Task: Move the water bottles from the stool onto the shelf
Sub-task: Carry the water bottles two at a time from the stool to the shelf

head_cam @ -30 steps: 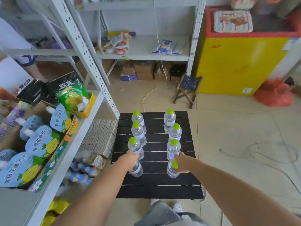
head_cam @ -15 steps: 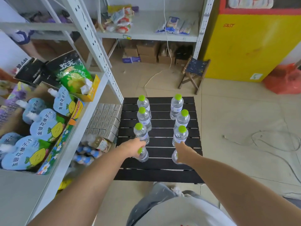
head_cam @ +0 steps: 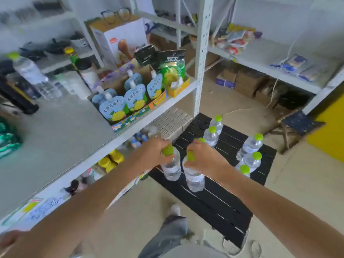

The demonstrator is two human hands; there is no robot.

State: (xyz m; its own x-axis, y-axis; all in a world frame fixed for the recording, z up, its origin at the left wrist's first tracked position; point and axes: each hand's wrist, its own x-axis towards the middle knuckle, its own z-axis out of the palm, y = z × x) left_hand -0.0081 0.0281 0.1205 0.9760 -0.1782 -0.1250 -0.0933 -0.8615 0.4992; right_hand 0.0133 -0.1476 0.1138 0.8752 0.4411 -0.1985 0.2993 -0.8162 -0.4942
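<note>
Left hand is clamped around the neck of one water bottle, right hand clamped the same way on a second bottle; both bottles hang upright just beside each other, and look lifted clear of the black slatted stool, though contact at the base can't be told for sure. Step in hand, as I judge it: carry phase, first pair in transit toward the shelf on the left. Six more green-capped bottles stand on the stool's far part, so the task looks early. Next move calls for swinging both bottles left and up over the shelf lip, onto the bare grey patch in front of the juice pouches, setting them down upright without knocking each other, then letting go.
</note>
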